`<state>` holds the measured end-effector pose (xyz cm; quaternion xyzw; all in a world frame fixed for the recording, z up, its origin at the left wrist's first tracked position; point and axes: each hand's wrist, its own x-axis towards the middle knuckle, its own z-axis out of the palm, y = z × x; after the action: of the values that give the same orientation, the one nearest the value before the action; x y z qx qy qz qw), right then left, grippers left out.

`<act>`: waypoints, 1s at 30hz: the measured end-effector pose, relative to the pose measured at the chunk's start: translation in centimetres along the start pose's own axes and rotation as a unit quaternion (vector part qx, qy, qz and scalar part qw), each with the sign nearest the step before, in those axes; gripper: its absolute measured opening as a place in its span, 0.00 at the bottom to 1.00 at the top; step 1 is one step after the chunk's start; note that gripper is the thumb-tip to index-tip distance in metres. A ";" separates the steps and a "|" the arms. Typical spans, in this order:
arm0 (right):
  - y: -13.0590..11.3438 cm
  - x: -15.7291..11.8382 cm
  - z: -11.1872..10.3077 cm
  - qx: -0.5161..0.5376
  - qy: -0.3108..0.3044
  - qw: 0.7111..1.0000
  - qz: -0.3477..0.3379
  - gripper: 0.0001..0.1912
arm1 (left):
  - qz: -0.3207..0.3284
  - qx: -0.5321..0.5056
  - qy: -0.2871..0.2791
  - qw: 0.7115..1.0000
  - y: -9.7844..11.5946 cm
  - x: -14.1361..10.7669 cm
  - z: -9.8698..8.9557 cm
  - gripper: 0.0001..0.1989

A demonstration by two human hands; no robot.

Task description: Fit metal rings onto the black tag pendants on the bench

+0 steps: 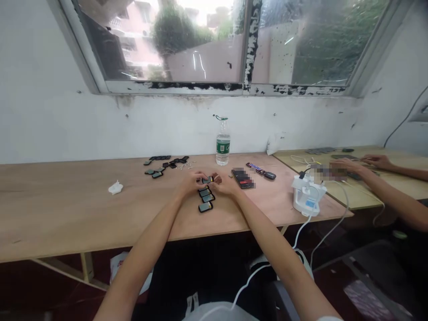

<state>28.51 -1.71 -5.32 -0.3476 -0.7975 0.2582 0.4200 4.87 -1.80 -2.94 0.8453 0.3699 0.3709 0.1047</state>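
Note:
My left hand [193, 183] grips the left side of a small black-framed part with a grey face [207, 180], held just above the tabletop. My right hand [226, 184] is at the part's right end, fingers pinched together. A small pale bit shows by those fingertips, too small to name. Just below my hands lie similar grey-faced parts [205, 207], several in a short overlapping column. Farther back on the left are more grey-faced parts [157, 175] and dark pieces [180, 160], beside a scatter of tiny white pieces [185, 165].
A water bottle [223, 148] stands near the wall. To the right lie a phone [241, 178], a wrapped snack bar [255, 168] and a black oval object [269, 175]. A white power block [308, 198] trails cables. Crumpled tissue [115, 187] lies left. Another person's hands work at right.

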 end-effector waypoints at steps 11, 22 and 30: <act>0.1 -0.2 0.2 -0.022 -0.004 1.000 0.018 0.13 | 0.013 0.011 -0.027 0.999 -0.7 0.1 0.2 0.08; -0.2 0.8 1.4 -0.049 0.087 0.995 -0.010 0.02 | -0.012 0.014 -0.010 1.000 -0.2 -0.1 -0.4 0.11; 1.6 0.5 -0.9 -0.132 0.158 0.978 0.044 0.09 | -0.118 0.020 -0.010 0.993 -2.8 -1.2 -3.7 0.15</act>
<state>29.61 -0.24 -5.72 -0.4712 -0.7322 0.1107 0.4793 0.17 -1.05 -2.23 0.8014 0.4735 0.3397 0.1351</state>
